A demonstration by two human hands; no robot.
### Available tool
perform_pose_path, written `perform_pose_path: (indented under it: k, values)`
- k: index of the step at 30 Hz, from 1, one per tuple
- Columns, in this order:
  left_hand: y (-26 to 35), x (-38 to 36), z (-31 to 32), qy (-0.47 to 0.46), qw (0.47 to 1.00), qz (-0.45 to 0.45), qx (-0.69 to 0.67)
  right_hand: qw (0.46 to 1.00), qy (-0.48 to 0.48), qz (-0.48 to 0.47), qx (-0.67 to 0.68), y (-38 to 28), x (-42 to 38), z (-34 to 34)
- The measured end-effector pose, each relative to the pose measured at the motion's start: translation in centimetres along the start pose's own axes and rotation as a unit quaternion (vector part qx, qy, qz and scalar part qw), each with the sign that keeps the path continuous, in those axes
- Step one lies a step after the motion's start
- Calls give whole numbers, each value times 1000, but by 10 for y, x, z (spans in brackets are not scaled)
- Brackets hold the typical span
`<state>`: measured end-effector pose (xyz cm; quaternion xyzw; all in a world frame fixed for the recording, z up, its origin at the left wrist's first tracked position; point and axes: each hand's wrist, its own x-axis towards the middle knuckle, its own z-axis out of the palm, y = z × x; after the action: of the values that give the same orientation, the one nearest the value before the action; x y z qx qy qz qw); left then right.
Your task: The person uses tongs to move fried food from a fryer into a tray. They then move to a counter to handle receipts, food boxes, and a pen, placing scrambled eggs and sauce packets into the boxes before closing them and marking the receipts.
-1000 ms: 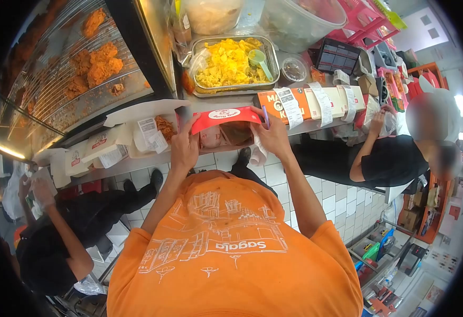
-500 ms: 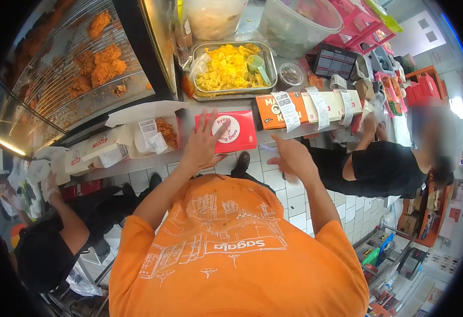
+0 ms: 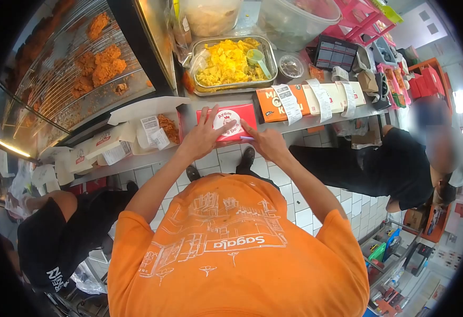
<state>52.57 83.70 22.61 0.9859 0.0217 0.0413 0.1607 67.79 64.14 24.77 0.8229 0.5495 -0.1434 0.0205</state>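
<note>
A closed red box [image 3: 246,113] with a round white label lies on the metal counter in front of me. My left hand [image 3: 205,137] rests on its left part, fingers spread over the lid and label. At its right front corner is my right hand [image 3: 267,142], index finger touching the box, the other fingers curled round a thin pale purple item [image 3: 246,138]. Just right of it sits an orange box [image 3: 271,106] with a receipt [image 3: 288,103] on top. To the left, an open white box [image 3: 142,138] holds fried chicken [image 3: 168,128].
Behind the boxes stands a metal tray [image 3: 234,91] of yellow food with a green scoop [image 3: 257,59]. A heated cabinet [image 3: 104,58] with fried chicken is at upper left. One person [image 3: 400,164] stands at right, another [image 3: 46,232] at left.
My right hand has moved left, from beside the red box onto its corner. My left hand stays on the lid. The person at right has shifted and turned away from the counter.
</note>
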Motion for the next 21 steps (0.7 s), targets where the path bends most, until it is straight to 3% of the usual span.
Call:
perform_pose_path:
  k: [4, 6, 10, 12, 14, 16, 18, 19, 21]
  values:
    - [3, 3, -6, -52, 998, -26, 20, 997, 19, -57, -54, 14, -5, 27]
    - [1, 2, -3, -57, 998, -30, 26, 984, 137, -114, -25, 21, -13, 39]
    - [-2, -2, -2, -36, 999, -15, -22, 992, 83, -98, -7, 16, -15, 30]
    - [-4, -1, -3, -22, 999, -5, -30, 976, 164, -140, 4, 21, -9, 34]
    - [-6, 0, -6, -3, 997, -1, -83, 975, 174, -140, -15, 24, -7, 31]
    - [7, -4, -5, 28, 998, -20, -49, 973, 181, -143, -32, 23, -10, 28]
    - [20, -6, -2, 59, 998, -34, -13, 995, 44, -93, 17, 20, -13, 21]
    - [23, -3, 5, 86, 994, -69, -21, 994, 48, -92, 14, 19, -15, 13]
    - [23, 2, 17, 114, 987, -105, -34, 985, 97, -6, 139, 17, -23, -7]
